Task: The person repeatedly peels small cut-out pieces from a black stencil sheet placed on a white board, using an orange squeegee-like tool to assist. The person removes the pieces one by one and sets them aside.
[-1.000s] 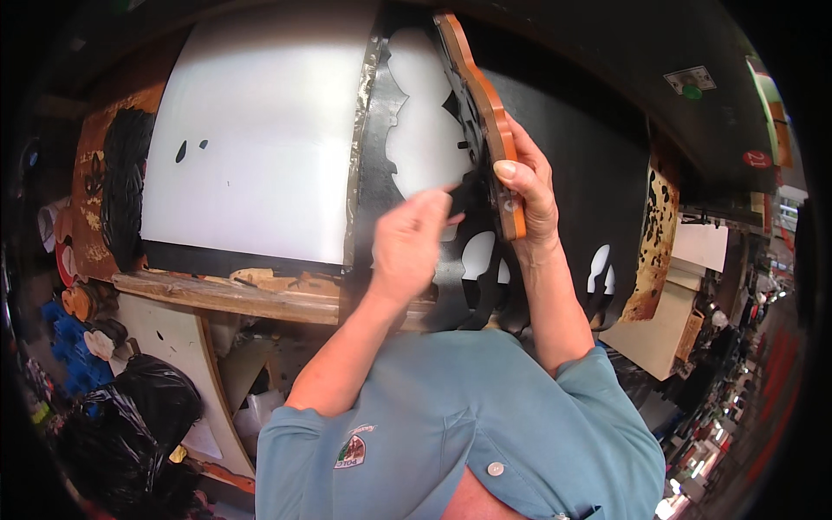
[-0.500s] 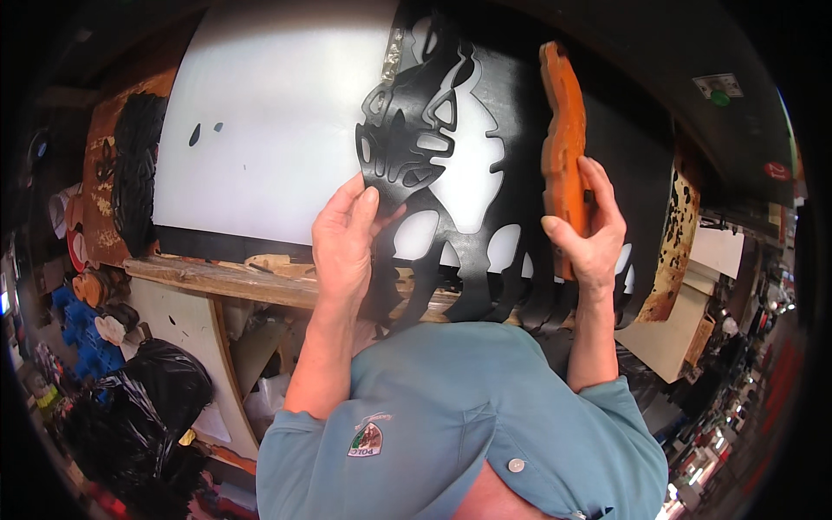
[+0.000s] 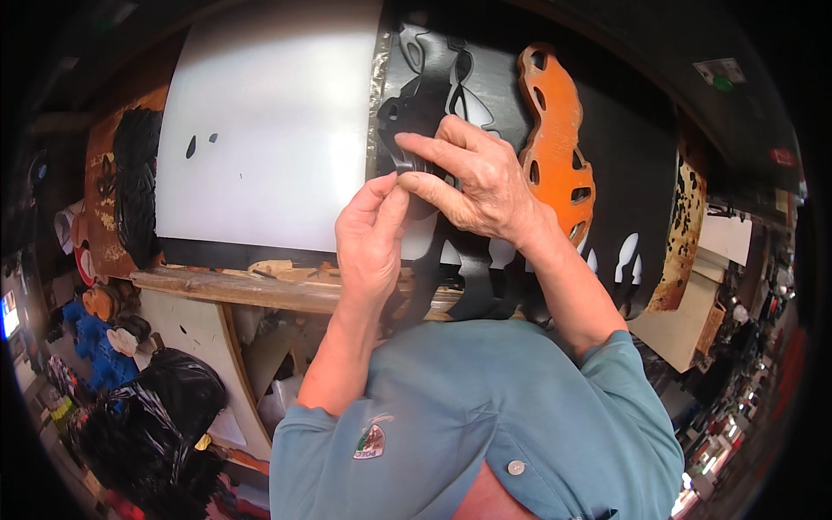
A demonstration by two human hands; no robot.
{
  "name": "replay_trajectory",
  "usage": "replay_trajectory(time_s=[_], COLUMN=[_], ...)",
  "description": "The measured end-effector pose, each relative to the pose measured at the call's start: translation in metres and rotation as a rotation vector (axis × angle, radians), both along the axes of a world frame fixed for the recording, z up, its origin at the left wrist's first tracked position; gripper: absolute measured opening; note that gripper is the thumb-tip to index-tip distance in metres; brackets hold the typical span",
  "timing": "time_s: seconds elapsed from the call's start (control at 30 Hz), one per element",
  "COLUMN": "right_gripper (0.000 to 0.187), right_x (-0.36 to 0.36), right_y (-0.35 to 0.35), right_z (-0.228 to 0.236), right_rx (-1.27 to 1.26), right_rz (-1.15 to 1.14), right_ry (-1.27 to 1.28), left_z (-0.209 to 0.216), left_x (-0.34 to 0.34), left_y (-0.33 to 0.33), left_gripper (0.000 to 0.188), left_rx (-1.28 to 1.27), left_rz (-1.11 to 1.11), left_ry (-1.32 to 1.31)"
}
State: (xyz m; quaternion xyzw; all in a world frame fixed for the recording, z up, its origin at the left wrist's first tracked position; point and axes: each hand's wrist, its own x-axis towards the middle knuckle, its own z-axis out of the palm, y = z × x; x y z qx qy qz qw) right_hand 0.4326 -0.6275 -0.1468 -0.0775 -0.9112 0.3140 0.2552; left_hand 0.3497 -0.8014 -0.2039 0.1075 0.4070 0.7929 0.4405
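Observation:
A flat black cut-out shape (image 3: pixel 433 95) with several holes stands upright in front of me. My right hand (image 3: pixel 481 178) reaches across from the right and grips a lobe on the shape's left edge. My left hand (image 3: pixel 371 238) comes up from below, its fingertips pinched on the same lobe just under the right hand's fingers. An orange cut-out shape (image 3: pixel 555 139) with holes stands upright just right of my right hand, behind the wrist; I cannot tell whether anything holds it. The black shape's lower part (image 3: pixel 472 277) runs down behind my forearms.
A large white panel (image 3: pixel 269 130) leans at the back left on a rough wooden bench (image 3: pixel 234 286). A black board (image 3: pixel 637 191) with white cut-outs stands behind the shapes, and a spotted brown panel (image 3: pixel 685 230) is to its right. A black bag (image 3: pixel 156 416) lies at lower left.
My right hand has let go of the orange shape and crossed left onto the black shape. My left hand shifted from holding the black shape's side to pinching its edge.

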Motion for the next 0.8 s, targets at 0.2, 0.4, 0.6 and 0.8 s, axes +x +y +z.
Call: replay_trajectory(time_s=[0.2,0.4,0.6,0.8], right_gripper=[0.004,0.013,0.029,0.033], right_x=[-0.006,-0.002,0.040,0.085], right_y=[0.007,0.065,0.139,0.180], right_z=[-0.013,-0.028,-0.034,-0.030], right_rx=[-0.090,0.199,0.120,-0.118], right_rz=[-0.008,-0.539,-0.868,-1.072], right_ry=[0.035,0.181,0.146,0.118], left_z=[0.002,0.013,0.011,0.011], left_x=[0.010,0.003,-0.021,-0.054], left_y=[0.008,-0.025,-0.078,-0.098], left_gripper=[0.025,0.026,0.026,0.027], left_rx=[0.006,-0.129,-0.225,-0.332], left_rz=[0.076,0.138,0.202,0.215], left_ry=[-0.050,0.060,0.073,0.184])
